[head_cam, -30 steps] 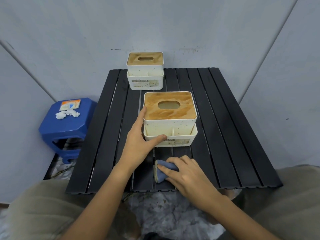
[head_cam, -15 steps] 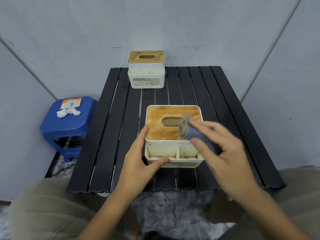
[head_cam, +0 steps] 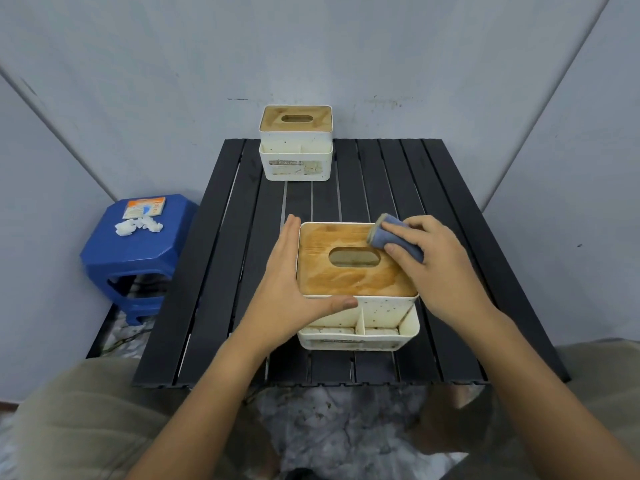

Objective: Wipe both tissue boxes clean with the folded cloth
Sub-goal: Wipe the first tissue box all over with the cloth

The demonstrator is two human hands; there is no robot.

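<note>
The near tissue box [head_cam: 346, 278], cream with a wooden lid and an oval slot, stands near the front of the black slatted table [head_cam: 214, 271]. My left hand [head_cam: 294, 289] clasps its left side, fingers flat against the wall and thumb across the front edge. My right hand [head_cam: 440, 268] presses the folded blue-grey cloth [head_cam: 391, 235] onto the lid's far right corner. A second, matching tissue box [head_cam: 296, 143] sits at the table's far edge, untouched.
A blue plastic stool [head_cam: 138, 251] stands left of the table with crumpled white tissue [head_cam: 138, 226] and a small orange packet [head_cam: 143, 207] on it. Grey walls close in behind and at both sides. My knees flank the table's front edge.
My right hand lifted the cloth from the table's front and set it on the near box's lid. The near box slid toward me under my left hand.
</note>
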